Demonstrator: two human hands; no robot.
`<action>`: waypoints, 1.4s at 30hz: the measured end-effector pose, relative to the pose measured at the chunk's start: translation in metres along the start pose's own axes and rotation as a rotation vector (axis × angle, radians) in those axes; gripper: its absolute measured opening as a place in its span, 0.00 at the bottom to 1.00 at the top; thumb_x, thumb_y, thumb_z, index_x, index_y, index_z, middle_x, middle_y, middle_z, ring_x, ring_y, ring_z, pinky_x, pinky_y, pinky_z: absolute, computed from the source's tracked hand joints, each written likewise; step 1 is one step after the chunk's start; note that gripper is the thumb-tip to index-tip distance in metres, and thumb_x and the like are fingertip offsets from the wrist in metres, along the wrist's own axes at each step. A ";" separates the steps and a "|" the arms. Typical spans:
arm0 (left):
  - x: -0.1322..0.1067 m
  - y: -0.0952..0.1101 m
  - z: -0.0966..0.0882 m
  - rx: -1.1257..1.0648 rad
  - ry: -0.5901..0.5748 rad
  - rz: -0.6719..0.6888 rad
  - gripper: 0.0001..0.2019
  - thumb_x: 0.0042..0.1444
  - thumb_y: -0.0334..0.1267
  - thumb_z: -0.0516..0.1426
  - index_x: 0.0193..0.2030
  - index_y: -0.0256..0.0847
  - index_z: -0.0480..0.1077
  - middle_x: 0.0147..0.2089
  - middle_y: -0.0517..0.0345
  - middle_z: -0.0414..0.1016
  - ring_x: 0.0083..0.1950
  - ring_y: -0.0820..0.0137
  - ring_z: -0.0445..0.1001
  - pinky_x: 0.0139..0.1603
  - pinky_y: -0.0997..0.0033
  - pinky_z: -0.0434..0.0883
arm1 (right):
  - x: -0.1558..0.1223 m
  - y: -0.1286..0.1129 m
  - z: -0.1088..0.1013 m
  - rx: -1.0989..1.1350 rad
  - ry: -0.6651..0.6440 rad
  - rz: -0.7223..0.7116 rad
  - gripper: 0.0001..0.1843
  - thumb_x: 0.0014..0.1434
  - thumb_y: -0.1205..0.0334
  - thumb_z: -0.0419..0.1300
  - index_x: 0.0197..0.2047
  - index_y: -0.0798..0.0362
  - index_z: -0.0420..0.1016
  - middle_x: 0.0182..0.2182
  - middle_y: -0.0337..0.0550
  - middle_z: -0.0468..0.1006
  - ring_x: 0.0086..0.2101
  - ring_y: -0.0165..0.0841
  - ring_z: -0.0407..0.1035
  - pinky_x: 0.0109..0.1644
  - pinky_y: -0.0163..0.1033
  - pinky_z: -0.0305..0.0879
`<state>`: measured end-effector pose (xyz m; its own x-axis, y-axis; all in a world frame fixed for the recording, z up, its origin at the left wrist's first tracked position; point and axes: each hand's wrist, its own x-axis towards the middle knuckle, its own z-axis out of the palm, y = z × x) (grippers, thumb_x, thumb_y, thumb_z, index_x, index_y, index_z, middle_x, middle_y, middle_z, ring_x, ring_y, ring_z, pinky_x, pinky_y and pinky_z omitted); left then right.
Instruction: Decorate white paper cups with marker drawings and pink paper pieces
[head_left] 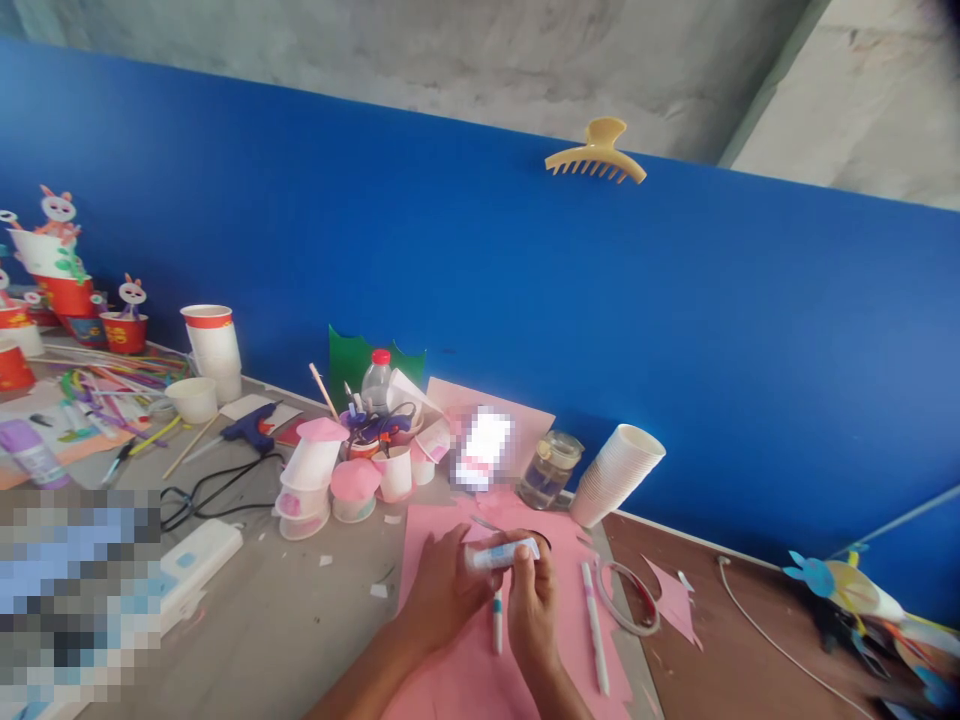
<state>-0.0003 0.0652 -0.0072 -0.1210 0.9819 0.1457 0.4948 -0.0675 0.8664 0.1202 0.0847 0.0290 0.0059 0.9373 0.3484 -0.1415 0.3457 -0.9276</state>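
Hands: A person's left hand (442, 595) and right hand (534, 605) met over a pink paper sheet (570, 645) by the near edge of the desk (300, 620).
Grip: Both hands were closed on a glue stick (504, 553). The left fingers curled round one end and the right fingertips pinched the other.
Glue stick: The white and blue tube lay crosswise between the hands, held just above the sheet.
On the sheet: One pen (497, 618) showed between the wrists, and a second pen (595, 628) lay to the right of the right hand.
Far edge: A glass jar (551, 468) stood beside a tilted stack of paper cups (619, 470), against the blue partition (675, 350). A hair claw (598, 150) was clipped to the partition's top.
Left of the sheet: Decorated cups (330, 485) clustered near a blue glue gun (247, 430) and a white power strip (199, 560).
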 end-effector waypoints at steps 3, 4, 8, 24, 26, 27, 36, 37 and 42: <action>0.000 -0.003 0.000 -0.024 0.008 -0.009 0.34 0.48 0.44 0.59 0.62 0.39 0.56 0.57 0.46 0.68 0.60 0.54 0.63 0.60 0.52 0.59 | -0.001 0.000 -0.001 0.054 0.029 -0.037 0.16 0.63 0.49 0.50 0.37 0.53 0.67 0.31 0.44 0.76 0.20 0.27 0.64 0.23 0.34 0.63; -0.001 -0.005 0.000 -0.036 0.010 0.002 0.34 0.47 0.43 0.60 0.62 0.41 0.56 0.58 0.46 0.67 0.60 0.54 0.63 0.59 0.53 0.61 | -0.002 -0.001 -0.001 0.069 0.033 -0.045 0.15 0.63 0.49 0.50 0.38 0.53 0.67 0.31 0.44 0.76 0.20 0.27 0.64 0.23 0.33 0.63; -0.001 -0.007 0.000 -0.087 0.047 0.057 0.35 0.45 0.41 0.61 0.62 0.45 0.56 0.60 0.48 0.64 0.60 0.54 0.63 0.58 0.55 0.64 | -0.003 -0.004 0.001 0.074 0.006 -0.032 0.16 0.63 0.48 0.51 0.37 0.52 0.67 0.29 0.42 0.76 0.19 0.27 0.63 0.21 0.33 0.61; -0.003 0.007 -0.003 -0.095 0.043 0.131 0.29 0.44 0.30 0.58 0.56 0.42 0.60 0.56 0.49 0.66 0.57 0.56 0.64 0.59 0.54 0.63 | 0.000 0.012 -0.003 -0.244 0.133 -0.138 0.18 0.61 0.47 0.51 0.39 0.53 0.70 0.32 0.44 0.74 0.31 0.34 0.69 0.35 0.39 0.66; -0.003 0.010 -0.004 -0.098 0.044 0.155 0.25 0.44 0.30 0.58 0.53 0.42 0.63 0.55 0.50 0.68 0.56 0.55 0.65 0.58 0.54 0.64 | 0.000 0.013 -0.003 -0.285 0.094 -0.199 0.17 0.62 0.49 0.51 0.38 0.53 0.71 0.33 0.44 0.74 0.33 0.35 0.69 0.37 0.39 0.66; -0.003 0.011 -0.004 -0.101 0.044 0.172 0.24 0.44 0.30 0.58 0.51 0.43 0.64 0.54 0.51 0.68 0.55 0.55 0.65 0.57 0.54 0.64 | 0.000 0.014 -0.003 -0.302 0.074 -0.229 0.16 0.62 0.50 0.51 0.38 0.53 0.71 0.33 0.44 0.74 0.34 0.35 0.69 0.37 0.39 0.66; -0.003 0.000 0.003 -0.182 0.113 0.225 0.27 0.46 0.29 0.59 0.54 0.41 0.58 0.56 0.47 0.62 0.58 0.55 0.63 0.58 0.51 0.64 | 0.000 0.014 -0.003 -0.332 0.049 -0.271 0.11 0.62 0.56 0.52 0.41 0.52 0.70 0.35 0.44 0.74 0.35 0.35 0.69 0.38 0.39 0.66; -0.003 -0.003 0.004 -0.180 0.120 0.221 0.29 0.46 0.29 0.59 0.56 0.42 0.57 0.58 0.46 0.60 0.59 0.54 0.61 0.59 0.50 0.62 | 0.000 0.014 -0.003 -0.327 0.061 -0.267 0.11 0.62 0.55 0.52 0.41 0.52 0.70 0.36 0.44 0.74 0.36 0.35 0.69 0.39 0.39 0.66; -0.003 -0.008 0.007 -0.143 0.134 0.199 0.31 0.46 0.28 0.59 0.57 0.43 0.55 0.64 0.44 0.50 0.65 0.53 0.53 0.62 0.47 0.59 | 0.003 0.013 -0.003 -0.327 0.103 -0.238 0.12 0.62 0.54 0.53 0.40 0.52 0.71 0.36 0.44 0.74 0.36 0.35 0.69 0.39 0.39 0.66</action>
<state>0.0023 0.0645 -0.0184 -0.1511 0.9153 0.3735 0.3953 -0.2904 0.8715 0.1212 0.0920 0.0175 0.1022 0.8234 0.5582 0.1976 0.5331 -0.8226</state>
